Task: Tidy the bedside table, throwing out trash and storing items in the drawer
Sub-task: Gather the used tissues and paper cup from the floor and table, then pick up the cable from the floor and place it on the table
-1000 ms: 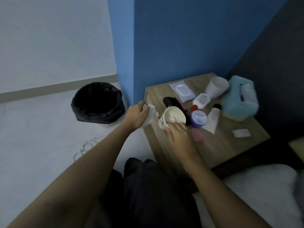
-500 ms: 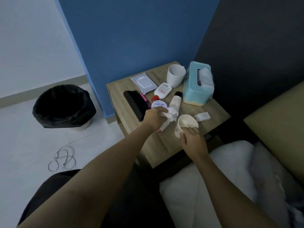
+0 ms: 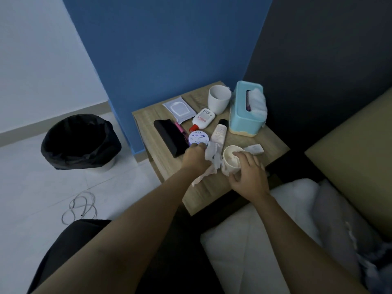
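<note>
Holding a crumpled tissue (image 3: 210, 161) in the left hand (image 3: 196, 159), fingers clenched round its upper part with a loose tail trailing onto the bedside table (image 3: 214, 187); the right hand (image 3: 247, 177) grips a paper cup (image 3: 230, 161) by its side wall, thumb near the rim, cup tilted toward the left hand, wadded tissue visible inside. Handling, judged: both items very light; the tissue is soft and tears easily, best bunched whole in the fist; the cup wall is thin and will buckle under squeeze, so hold low on the wall, gently. Bin (image 3: 79, 141) stands on the floor, well apart to the left. Count on the table: one white mug (image 3: 218, 99), one tissue box (image 3: 247, 109), one wipes pack (image 3: 179, 109), one red-capped bottle (image 3: 202, 119), one tube (image 3: 220, 132), one cream jar (image 3: 198, 137), one black case (image 3: 169, 137), one pink item (image 3: 179, 127) beside it, one small white packet (image 3: 255, 148). Drawer not visible.
</note>
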